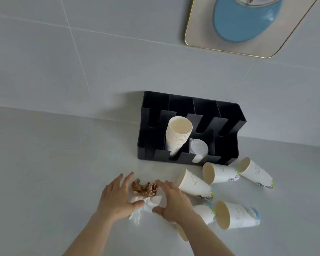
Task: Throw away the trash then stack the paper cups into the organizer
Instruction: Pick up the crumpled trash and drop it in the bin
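Crumpled trash lies on the pale counter: brown paper [144, 188] on top of white tissue [148, 202]. My left hand [116, 196] rests against its left side and my right hand [172, 199] against its right side, fingers spread around the pile, touching it. A black organizer [229, 145] stands against the wall. It holds a stack of plain paper cups [177, 133] and white lids [199, 149]. Several printed paper cups lie on their sides to the right, among them cup [194, 184], cup [220, 172], cup [256, 172] and cup [236, 215]; one is partly hidden under my right forearm.
A gold-rimmed tray [198, 34] with a blue plate [244, 23] sits at the upper right. The tiled wall meets the counter behind the organizer. Open counter stretches to the left of my hands.
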The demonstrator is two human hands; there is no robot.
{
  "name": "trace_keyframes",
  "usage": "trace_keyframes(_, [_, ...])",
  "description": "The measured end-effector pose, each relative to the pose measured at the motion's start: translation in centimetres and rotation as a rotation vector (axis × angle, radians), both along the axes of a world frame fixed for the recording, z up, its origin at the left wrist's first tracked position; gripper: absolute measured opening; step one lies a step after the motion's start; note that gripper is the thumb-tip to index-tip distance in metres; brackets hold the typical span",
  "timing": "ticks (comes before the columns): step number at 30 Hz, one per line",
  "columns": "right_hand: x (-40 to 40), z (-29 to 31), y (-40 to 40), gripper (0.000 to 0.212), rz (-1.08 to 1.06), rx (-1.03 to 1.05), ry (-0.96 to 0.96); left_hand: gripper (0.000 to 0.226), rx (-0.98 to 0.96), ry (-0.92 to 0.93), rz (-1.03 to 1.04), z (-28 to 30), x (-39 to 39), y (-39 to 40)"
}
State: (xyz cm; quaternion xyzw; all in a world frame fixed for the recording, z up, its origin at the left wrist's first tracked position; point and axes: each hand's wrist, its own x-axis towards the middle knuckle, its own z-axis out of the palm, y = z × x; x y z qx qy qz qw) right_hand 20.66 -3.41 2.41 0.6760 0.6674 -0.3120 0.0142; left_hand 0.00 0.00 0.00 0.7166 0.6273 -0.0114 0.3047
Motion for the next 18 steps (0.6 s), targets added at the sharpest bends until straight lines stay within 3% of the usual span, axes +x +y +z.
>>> trace_keyframes(7, [-1.1,-2.5,0.7,0.099,-0.051,-0.037,0.010,0.124,0.060,0.050,-0.064,-3.2,0.4,-1.0])
trace_keyframes(12, [-1.8,-3.8,0.7,0.093,-0.092,-0.001,0.069,0.097,0.153,0.057,0.015,-4.1,1.1,-2.2])
trace_keyframes(18, [-1.9,-4.8,0.2,0.062,-0.106,0.103,0.177,0.064,0.149,-0.009,0.188,-3.7,1.7,-4.5])
